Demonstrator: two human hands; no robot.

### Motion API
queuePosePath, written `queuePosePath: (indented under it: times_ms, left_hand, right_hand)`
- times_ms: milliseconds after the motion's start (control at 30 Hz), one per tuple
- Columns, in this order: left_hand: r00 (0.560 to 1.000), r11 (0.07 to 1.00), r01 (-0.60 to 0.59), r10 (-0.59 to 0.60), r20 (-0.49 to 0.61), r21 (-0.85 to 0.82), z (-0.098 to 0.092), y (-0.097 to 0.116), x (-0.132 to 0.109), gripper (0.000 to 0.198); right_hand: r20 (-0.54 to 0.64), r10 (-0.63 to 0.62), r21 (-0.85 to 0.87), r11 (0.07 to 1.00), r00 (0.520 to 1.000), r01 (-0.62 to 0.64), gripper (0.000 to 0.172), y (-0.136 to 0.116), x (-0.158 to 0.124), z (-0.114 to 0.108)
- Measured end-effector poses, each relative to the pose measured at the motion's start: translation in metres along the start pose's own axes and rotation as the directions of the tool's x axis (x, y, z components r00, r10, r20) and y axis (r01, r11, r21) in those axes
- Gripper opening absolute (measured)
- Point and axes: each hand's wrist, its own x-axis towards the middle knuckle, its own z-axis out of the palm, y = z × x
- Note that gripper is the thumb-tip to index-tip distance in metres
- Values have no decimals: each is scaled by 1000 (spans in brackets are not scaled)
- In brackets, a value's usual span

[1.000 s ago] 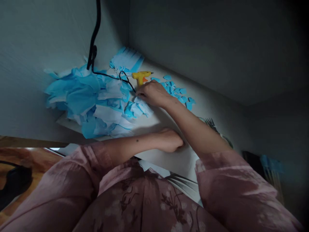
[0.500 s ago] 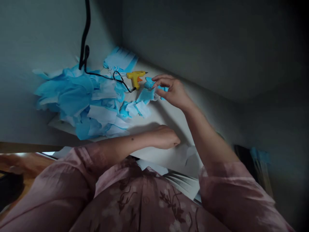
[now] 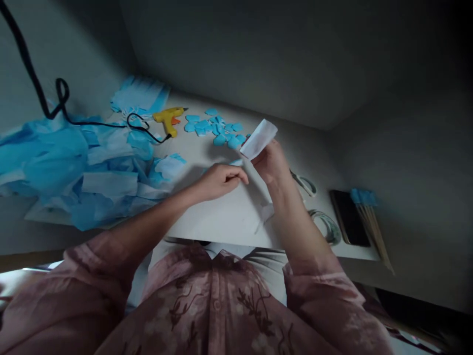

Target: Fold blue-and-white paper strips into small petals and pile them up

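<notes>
My right hand (image 3: 272,161) is raised above the table, its fingers closed on a piece of white mask fabric (image 3: 259,140). Just left of it and lower, my left hand (image 3: 223,180) has its fingers curled together, and what they hold, if anything, is hidden. A pale blue scrap (image 3: 236,162) shows behind the left knuckles. Beyond both hands lie several small blue cut petals (image 3: 219,129). To their left a yellow glue gun (image 3: 168,120) rests on its side with its black cord trailing away.
A large heap of blue and white fabric pieces (image 3: 48,158) covers the left side. Behind it is a stack of face masks (image 3: 140,93). On the right are scissors (image 3: 307,185), a roll of clear tape (image 3: 327,228), a black phone (image 3: 349,217) and blue-tipped sticks (image 3: 373,222).
The view has swung right. My right hand has picked up a white fabric piece and drawn it back from the scraps. My left hand has moved forward, closer to the right.
</notes>
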Motion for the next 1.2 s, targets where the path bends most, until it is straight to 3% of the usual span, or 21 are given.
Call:
queuePosePath:
  times_ms: [67, 133, 200, 233, 333, 400, 467, 567, 667, 767, 933, 967, 1033, 1100, 1200]
  left_hand:
    - [999, 992, -34, 33, -9, -121, -6, 3, -1, 23]
    - [984, 988, -93, 72, -165, -123, -13, 2, 1, 22]
    - [938, 990, -136, 139, -317, 31, -18, -2, 5, 19]
    - [924, 979, -149, 188, -333, 140, -19, -5, 6, 18]
    - [945, 867, -187, 287, -157, 462, -16, -15, 8, 30]
    - [972, 766, -167, 232, -25, 621, -10, -22, 6, 47]
    - [990, 679, -119, 141, 30, 724, -4, -30, 5, 54]
    - [994, 611, -103, 88, 61, 785, 1, -38, 6, 40]
    - [992, 570, -127, 57, 115, 812, -3, -32, 9, 29]
    - [998, 524, -48, -1, 57, 850, -19, -7, 5, 34]
    - [968, 329, 237, 5, -252, 914, -77, 25, -32, 38]
    - [965, 291, 250, 1, -262, 923, -91, 26, -42, 38]
    - [990, 230, 135, -62, -124, 964, -116, 23, -60, 55]
    - [990, 265, 131, -78, -114, 955, -129, 24, -70, 82]
    - [981, 570, 63, 116, -156, 819, -116, 35, -63, 73]
  right_hand:
    - [-13, 19, 42, 999, 1000, -18, 23, 3, -3, -8]
    - [-33, 35, 71, 997, 999, -33, 24, 8, -4, -16]
    - [-60, 45, 102, 994, 997, -38, 25, 12, -5, -21]
    - [-73, 43, 120, 992, 996, -34, 25, 14, -5, -22]
    - [-104, 0, 165, 986, 995, 17, 25, 17, -7, -22]
    - [-107, -31, 173, 984, 994, 50, 24, 17, -9, -20]
    - [-100, -54, 152, 986, 993, 69, 24, 15, -11, -18]
    - [-74, -60, 123, 990, 995, 69, 24, 12, -13, -16]
    - [-48, -35, 135, 990, 998, 41, 21, 8, -15, -15]
    - [-30, -13, 136, 991, 999, 17, 24, 8, -15, -15]
    - [-36, 10, 145, 989, 999, -5, 32, 12, -13, -14]
    - [-26, 15, 137, 991, 1000, -11, 33, 13, -13, -13]
    - [-17, 11, 101, 995, 1000, -9, 34, 14, -14, -11]
    - [-26, -24, 45, 999, 999, 25, 35, 15, -16, -8]
    - [-29, -77, -28, 997, 997, 76, 33, 15, -19, -4]
